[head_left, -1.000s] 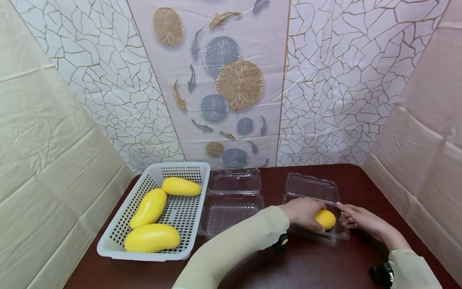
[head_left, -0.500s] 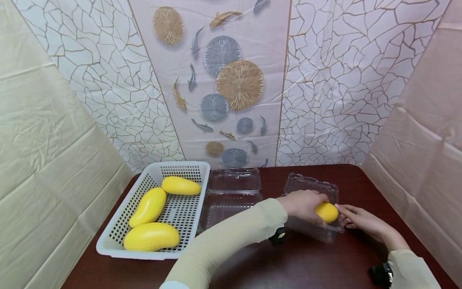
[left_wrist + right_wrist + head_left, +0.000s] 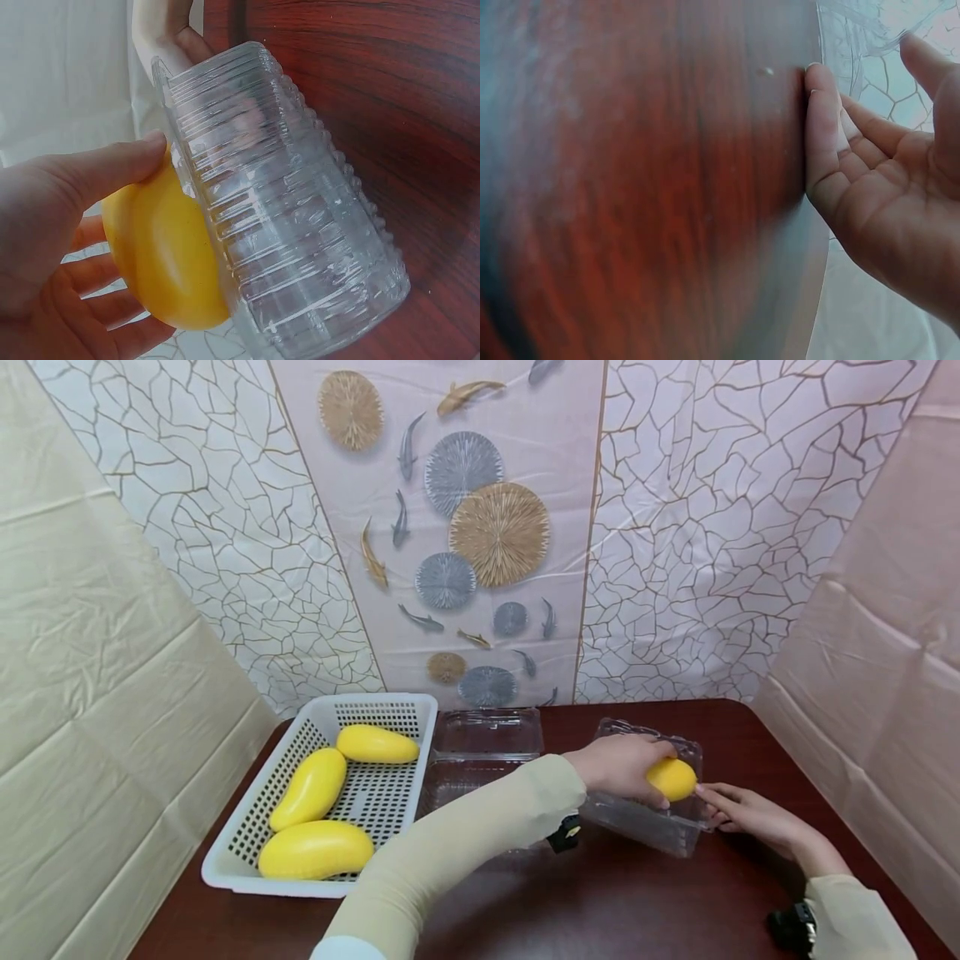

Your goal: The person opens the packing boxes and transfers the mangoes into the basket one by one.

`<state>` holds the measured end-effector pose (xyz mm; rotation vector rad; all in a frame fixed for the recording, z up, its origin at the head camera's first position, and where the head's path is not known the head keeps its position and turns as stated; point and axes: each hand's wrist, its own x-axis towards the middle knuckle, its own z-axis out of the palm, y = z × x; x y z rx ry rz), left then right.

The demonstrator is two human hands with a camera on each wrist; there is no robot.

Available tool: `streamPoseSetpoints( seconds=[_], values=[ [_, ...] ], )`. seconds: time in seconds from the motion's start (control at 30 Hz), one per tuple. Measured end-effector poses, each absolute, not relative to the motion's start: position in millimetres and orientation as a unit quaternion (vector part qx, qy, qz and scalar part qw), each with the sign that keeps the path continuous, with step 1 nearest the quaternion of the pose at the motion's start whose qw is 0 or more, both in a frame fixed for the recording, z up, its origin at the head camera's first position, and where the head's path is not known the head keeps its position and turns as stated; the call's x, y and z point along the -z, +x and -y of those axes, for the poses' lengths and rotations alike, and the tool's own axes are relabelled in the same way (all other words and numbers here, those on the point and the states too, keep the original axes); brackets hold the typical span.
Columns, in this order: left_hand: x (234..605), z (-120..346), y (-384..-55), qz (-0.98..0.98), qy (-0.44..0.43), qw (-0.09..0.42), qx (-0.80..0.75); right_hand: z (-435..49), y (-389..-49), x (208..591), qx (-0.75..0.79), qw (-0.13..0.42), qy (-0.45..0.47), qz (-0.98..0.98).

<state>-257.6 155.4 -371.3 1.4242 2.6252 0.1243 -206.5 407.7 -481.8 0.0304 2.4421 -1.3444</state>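
Note:
In the head view my left hand (image 3: 618,766) grips a yellow mango (image 3: 672,779) over the base of a clear plastic clamshell container (image 3: 645,822). The container is tilted, its front wall raised and its lid standing open behind. In the left wrist view the left thumb and fingers lie around the mango (image 3: 165,247), which leans partly inside the rim of the ribbed container (image 3: 285,217). My right hand (image 3: 757,821) holds the container's right edge. In the right wrist view the right hand's (image 3: 885,165) thumb is at the clear rim and its fingers are bent near the table.
A white perforated basket (image 3: 217,860) with three yellow mangoes (image 3: 315,850) stands on the left. Beside it a second clear clamshell container (image 3: 487,732) lies open, partly hidden by the left sleeve (image 3: 457,852). Dark red wooden table (image 3: 600,910) lies in front; patterned cloth walls stand around.
The container, lying flat on the table a second ago, has tipped up at its front. The left hand and mango have risen and shifted slightly back; the right hand has hardly moved.

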Motion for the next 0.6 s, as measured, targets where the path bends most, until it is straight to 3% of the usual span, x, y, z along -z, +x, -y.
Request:
streamPoseSetpoints(
  seconds=[0.6],
  values=[
    [329.0,-95.2,-277.1,-0.880,0.472,0.051,-0.028,-403.3,-205.6,481.8,0.476,0.167,0.015,-0.863]
  ],
)
